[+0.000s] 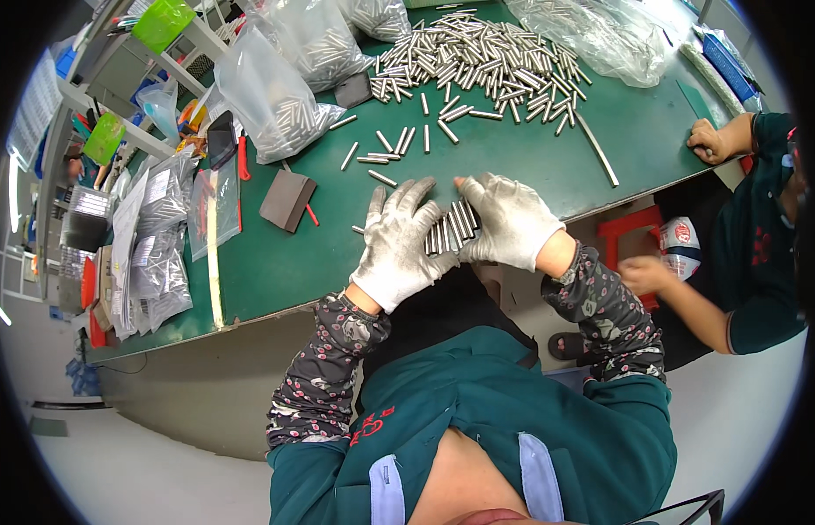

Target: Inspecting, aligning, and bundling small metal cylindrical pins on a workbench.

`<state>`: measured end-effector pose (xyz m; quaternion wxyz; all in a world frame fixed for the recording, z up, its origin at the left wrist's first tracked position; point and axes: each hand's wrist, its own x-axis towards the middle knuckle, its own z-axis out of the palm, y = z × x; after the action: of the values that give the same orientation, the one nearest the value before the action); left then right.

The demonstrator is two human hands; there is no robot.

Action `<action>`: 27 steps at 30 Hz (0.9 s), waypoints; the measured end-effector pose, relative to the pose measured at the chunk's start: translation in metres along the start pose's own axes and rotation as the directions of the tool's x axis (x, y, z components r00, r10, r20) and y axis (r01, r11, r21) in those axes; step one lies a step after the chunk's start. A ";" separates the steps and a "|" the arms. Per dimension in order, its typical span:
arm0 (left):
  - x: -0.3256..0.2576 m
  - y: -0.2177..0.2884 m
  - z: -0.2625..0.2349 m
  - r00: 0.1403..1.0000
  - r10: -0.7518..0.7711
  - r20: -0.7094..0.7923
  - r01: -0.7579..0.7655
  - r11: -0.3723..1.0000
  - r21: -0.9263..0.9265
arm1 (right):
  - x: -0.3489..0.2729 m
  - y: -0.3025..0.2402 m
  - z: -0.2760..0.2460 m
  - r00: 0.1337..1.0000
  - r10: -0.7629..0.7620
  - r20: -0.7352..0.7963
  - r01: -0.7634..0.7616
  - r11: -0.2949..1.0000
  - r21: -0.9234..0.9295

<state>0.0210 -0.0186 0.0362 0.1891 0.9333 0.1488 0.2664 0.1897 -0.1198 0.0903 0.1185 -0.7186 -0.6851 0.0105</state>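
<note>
My left hand (397,238) and my right hand (514,219), both in whitish work gloves, close from either side on a row of short metal pins (453,229) at the table's near edge. The pins lie side by side, their shiny lengths showing between the two hands. Part of my fingers' grip is hidden behind the gloves. Just beyond my hands, several loose pins (386,156) are scattered on the green tabletop (276,271). Farther back spreads a large heap of the same pins (491,57).
Clear bags of pins (281,109) stand at the back left, near a dark brown block (288,199) and a red-handled tool (243,159). A thin metal strip (597,150) lies on the right. Another person's hand (707,140) rests at the table's right edge, above a red stool (625,229).
</note>
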 end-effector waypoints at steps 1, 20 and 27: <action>0.000 0.000 0.002 1.000 0.015 -0.027 -0.015 1.000 -0.004 | -0.001 0.000 0.001 1.000 -0.017 -0.013 0.017 1.000 0.021; -0.007 -0.014 -0.001 0.874 0.024 -0.485 -0.123 0.977 -0.173 | 0.012 -0.035 0.017 0.919 0.192 0.345 -0.393 0.379 0.838; -0.030 -0.020 -0.037 0.919 -0.383 -0.088 0.166 0.581 -0.797 | 0.025 -0.039 0.028 0.944 0.133 0.302 -0.328 0.492 0.806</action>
<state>-0.0273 -0.0022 0.0438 0.5907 0.6832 0.1858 0.3869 0.1483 -0.0896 0.0741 0.3806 -0.6500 -0.4981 0.4295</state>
